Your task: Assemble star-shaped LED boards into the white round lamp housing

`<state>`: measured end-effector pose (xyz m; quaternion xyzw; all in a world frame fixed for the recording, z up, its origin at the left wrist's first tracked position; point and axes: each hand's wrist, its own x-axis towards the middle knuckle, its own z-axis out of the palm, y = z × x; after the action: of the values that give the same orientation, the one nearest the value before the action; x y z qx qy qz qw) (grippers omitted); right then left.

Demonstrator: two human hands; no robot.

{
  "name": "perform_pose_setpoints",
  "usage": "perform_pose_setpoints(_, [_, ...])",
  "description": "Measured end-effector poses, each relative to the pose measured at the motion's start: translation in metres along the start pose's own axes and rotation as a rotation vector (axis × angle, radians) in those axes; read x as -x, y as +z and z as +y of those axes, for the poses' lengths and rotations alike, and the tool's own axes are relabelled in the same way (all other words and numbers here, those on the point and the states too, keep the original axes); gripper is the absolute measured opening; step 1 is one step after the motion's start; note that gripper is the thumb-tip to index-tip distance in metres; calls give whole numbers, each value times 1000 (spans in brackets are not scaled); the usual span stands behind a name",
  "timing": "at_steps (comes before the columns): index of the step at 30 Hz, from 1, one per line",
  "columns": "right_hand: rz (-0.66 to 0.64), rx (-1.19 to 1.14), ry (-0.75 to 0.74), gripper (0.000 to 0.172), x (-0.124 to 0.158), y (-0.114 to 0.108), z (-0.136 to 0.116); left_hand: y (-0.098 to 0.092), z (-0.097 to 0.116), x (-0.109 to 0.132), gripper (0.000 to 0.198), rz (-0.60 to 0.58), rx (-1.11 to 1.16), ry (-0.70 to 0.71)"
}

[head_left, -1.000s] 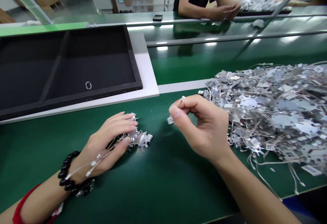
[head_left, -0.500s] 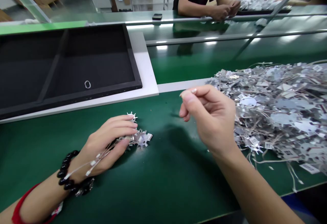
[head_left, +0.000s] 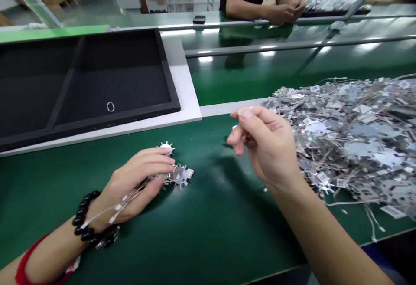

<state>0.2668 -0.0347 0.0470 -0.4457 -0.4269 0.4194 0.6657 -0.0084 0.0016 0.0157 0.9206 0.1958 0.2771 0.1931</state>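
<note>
My left hand (head_left: pixel 136 185) rests on the green belt, fingers closed over a small bundle of silver star-shaped metal parts (head_left: pixel 178 174) whose thin wires trail back over my wrist. One more star part (head_left: pixel 166 147) lies just above my fingertips. My right hand (head_left: pixel 264 146) hovers left of a big heap of the same silver parts and wires (head_left: pixel 351 133), fingers curled in a pinch; a tiny white piece shows at the fingertips, too small to name.
A black tray with dividers (head_left: pixel 81 81) sits on a white board at the back left, with one small white ring (head_left: pixel 110 106) in it. Across the line another person's hands (head_left: pixel 286 11) work beside a white pile; a phone (head_left: pixel 199 19) lies there.
My right hand has risen and drifted right toward the heap, and the small tagged piece it pinched a second ago is mostly hidden now. The left hand has stayed put.
</note>
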Motion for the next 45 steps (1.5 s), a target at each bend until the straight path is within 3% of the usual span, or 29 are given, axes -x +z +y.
perform_pose_setpoints(7, [-108, 91, -89, 17, 13, 9, 3, 0, 1, -1, 34, 9, -11, -6])
perform_pose_setpoints(15, [64, 250, -299, 35, 12, 7, 8, 1, 2, -4, 31, 12, 10, 26])
perform_pose_setpoints(18, [8, 280, -284, 39, 15, 8, 11, 0, 2, -5, 30, 21, 3, 32])
perform_pose_setpoints(22, [-217, 301, -250, 47, 22, 13, 10, 0, 2, -3, 31, -8, -3, 23])
perform_pose_setpoints(24, [-267, 300, -285, 51, 25, 15, 8, -1, 1, -2, 32, -16, -9, 25])
perform_pose_setpoints(34, [-18, 442, -342, 57, 16, 5, 17, 0, 1, -4, 31, -2, -4, 28])
perform_pose_setpoints(42, [-130, 320, -193, 55, 21, 14, 14, 0, 1, -3, 33, 3, 5, 19])
perform_pose_setpoints(45, [-160, 331, -216, 60, 25, 17, 11, -1, 1, -2, 33, 4, 2, 15])
